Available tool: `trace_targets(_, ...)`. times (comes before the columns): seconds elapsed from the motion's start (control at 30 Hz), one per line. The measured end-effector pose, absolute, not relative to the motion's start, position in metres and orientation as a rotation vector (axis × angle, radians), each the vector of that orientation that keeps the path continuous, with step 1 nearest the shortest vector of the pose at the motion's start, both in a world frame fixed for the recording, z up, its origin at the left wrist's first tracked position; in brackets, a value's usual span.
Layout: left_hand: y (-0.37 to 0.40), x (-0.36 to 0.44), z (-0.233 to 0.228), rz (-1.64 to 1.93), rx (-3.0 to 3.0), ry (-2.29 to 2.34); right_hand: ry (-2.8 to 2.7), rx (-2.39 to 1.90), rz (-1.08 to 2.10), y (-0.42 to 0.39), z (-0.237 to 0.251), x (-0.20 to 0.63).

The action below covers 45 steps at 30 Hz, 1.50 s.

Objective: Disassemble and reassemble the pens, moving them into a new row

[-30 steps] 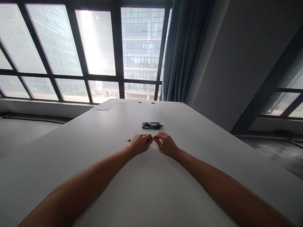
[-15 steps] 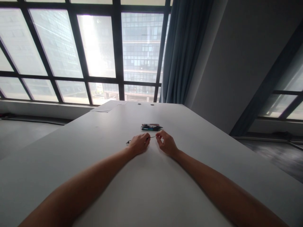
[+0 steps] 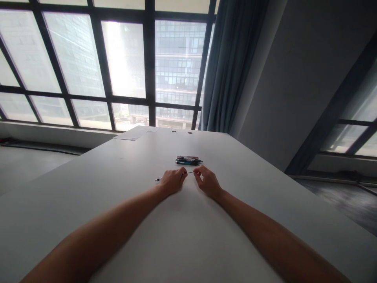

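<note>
My left hand (image 3: 172,180) is closed low over the white table (image 3: 188,228). A pen (image 3: 158,179) sticks out on its left side, dark and silvery at the end, with most of its length covered by the hand. From the fingertips on the other side runs a thin dark rod (image 3: 190,172), like a pen refill. Whether rod and pen are joined is hidden. My right hand (image 3: 207,181) pinches the rod's far end between thumb and forefinger. Just beyond both hands lies a small bundle of pens (image 3: 188,160), some black, one teal.
Sheets of paper (image 3: 129,136) lie at the table's far left corner. Two dark round holes (image 3: 174,131) are set near the far edge. Behind stand large windows, a blue curtain (image 3: 226,70) and a grey pillar (image 3: 294,78).
Both hands stay close together around the thin rod. The pen end left of my left hand has shifted slightly in angle. The whole view has tilted a little.
</note>
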<state>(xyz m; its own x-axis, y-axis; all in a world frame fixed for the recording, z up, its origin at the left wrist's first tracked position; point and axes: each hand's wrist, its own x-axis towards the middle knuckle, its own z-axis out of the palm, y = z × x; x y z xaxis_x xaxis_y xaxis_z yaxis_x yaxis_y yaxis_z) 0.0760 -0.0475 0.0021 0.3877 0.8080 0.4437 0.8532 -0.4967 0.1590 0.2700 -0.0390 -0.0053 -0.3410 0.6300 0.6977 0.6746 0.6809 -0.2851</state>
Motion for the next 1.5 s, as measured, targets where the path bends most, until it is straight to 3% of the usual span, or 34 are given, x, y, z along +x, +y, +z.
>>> trace_targets(0.43, -0.0456, 0.0753, -0.0007, -0.768, -2.56, -1.491, -2.104, -0.925, -0.077, -0.0434, -0.0007, 0.2707)
trace_targets(0.67, -0.0438, 0.0759, -0.0015, -0.918, -2.538, -1.219, -2.064, -0.943, -0.111, -0.041, -0.0037, 0.2699)
trace_targets(0.9, -0.0389, 0.0755, -0.0025, -0.821, -2.453, -1.075, -2.08, -0.94, -0.16, -0.0413, -0.0037, 0.2692)
trace_targets(1.5, -0.0451, 0.0768, -0.0008, -0.807, -2.396, -1.213, -2.081, -0.959, -0.164, -0.0407, -0.0038, 0.2695)
